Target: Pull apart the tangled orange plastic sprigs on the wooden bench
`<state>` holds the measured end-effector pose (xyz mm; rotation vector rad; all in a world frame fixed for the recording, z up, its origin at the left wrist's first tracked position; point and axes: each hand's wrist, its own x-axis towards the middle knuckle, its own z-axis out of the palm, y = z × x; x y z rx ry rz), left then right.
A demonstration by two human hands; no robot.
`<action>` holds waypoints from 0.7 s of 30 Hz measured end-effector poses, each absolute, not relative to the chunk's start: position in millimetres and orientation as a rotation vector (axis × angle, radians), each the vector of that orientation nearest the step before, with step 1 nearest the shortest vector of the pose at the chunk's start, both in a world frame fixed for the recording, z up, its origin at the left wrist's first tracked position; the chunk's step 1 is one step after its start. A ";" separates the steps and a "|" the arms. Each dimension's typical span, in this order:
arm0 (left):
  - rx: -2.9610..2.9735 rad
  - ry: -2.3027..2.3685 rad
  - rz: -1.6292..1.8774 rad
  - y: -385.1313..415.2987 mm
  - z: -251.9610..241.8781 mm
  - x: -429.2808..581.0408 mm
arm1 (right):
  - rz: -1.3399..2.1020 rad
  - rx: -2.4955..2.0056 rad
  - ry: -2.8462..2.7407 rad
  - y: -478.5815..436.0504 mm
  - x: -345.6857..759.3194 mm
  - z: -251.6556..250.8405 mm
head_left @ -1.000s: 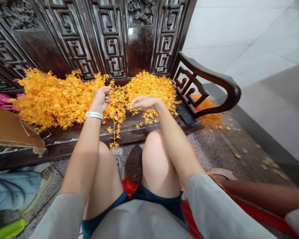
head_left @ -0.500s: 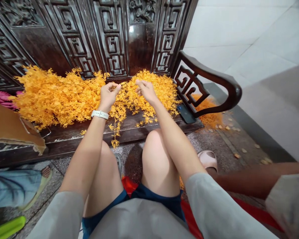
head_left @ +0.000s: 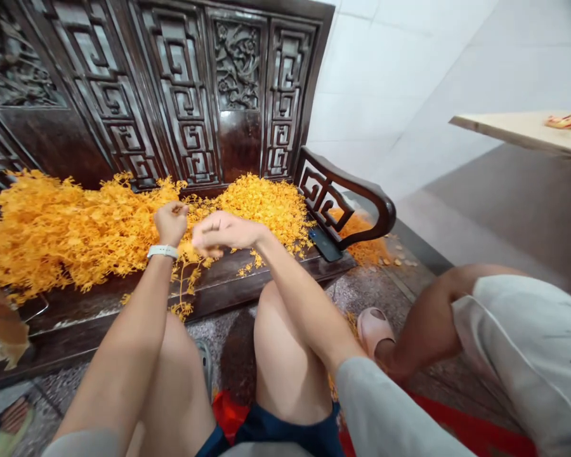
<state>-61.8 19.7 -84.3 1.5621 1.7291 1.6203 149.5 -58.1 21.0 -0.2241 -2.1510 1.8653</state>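
Orange artificial flower sprigs lie along the dark wooden bench in a wide left heap (head_left: 80,228) and a smaller right heap (head_left: 266,206). My left hand (head_left: 171,222), with a white wristband (head_left: 162,252), is closed at the edge of the left heap, fingertips curled together; what they grip, if anything, is too small to make out. Just right of it, my right hand (head_left: 228,231) is over the bench's front part, fingers loosely bent and apart, nothing visible in them. A loose sprig (head_left: 184,292) hangs over the bench edge below the hands.
A dark phone (head_left: 326,244) lies by the bench's carved armrest (head_left: 361,209). Torn cardboard (head_left: 2,324) stands at left. To the right is another person's leg (head_left: 433,311) with a pink clog (head_left: 375,330). Orange scraps (head_left: 361,244) cover the floor beyond the armrest.
The view has swung up and right, bringing a pale tabletop into sight. My right hand has moved left and nearer, close to my left hand, which stays closed.
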 end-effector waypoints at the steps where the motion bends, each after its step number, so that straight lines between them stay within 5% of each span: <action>1: 1.540 1.733 1.637 21.0 -85.6 -65.4 | 1.962 -0.134 -2.215 -60.7 154.1 26.4; 9: 1.145 1.321 1.817 12.1 -72.0 -42.3 | 1.654 -0.843 -0.766 4.9 176.6 -16.8; 14: 1.198 1.140 1.747 -2.5 -59.5 -19.4 | 1.626 -1.144 -1.009 5.6 161.0 -36.9; 21: 1.244 1.031 1.674 -19.8 -42.8 -6.0 | 1.460 -0.899 -1.403 1.6 149.6 -38.6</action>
